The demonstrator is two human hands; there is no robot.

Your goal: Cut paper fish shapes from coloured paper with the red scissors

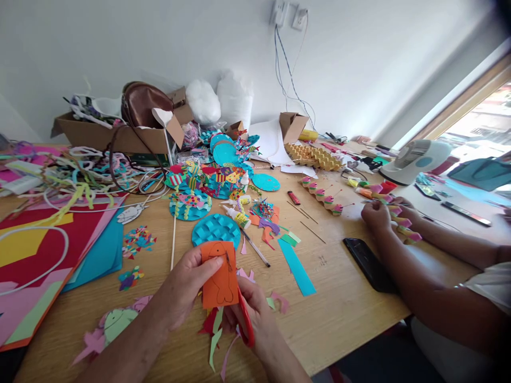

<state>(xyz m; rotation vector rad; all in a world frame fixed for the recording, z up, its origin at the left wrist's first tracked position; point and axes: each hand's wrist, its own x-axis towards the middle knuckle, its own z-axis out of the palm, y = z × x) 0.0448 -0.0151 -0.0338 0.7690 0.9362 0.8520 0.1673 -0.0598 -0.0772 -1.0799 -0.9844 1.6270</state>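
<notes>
My left hand (190, 284) pinches an orange paper piece (219, 279) by its left side, thumb on top. A fish outline is drawn on it in dark pen. At its lower right edge, my right hand (255, 308) is closed around red-handled scissors (246, 319); the blades are mostly hidden behind the paper. Below the hands lie narrow green and pink paper scraps (216, 343). Just beyond the orange paper sits a round blue woven paper disc (215, 230). Cut paper fish (120, 323) in green and pink lie to the left, partly covered by my left forearm.
A blue paper strip (296, 266), a pen (255, 247), glue bottles (238, 217) and thin sticks (313, 231) lie ahead. Coloured sheets (91, 255) are stacked left. At right, another person's hands (377, 215) work on an egg-carton strip (403, 223), near a black phone (367, 263).
</notes>
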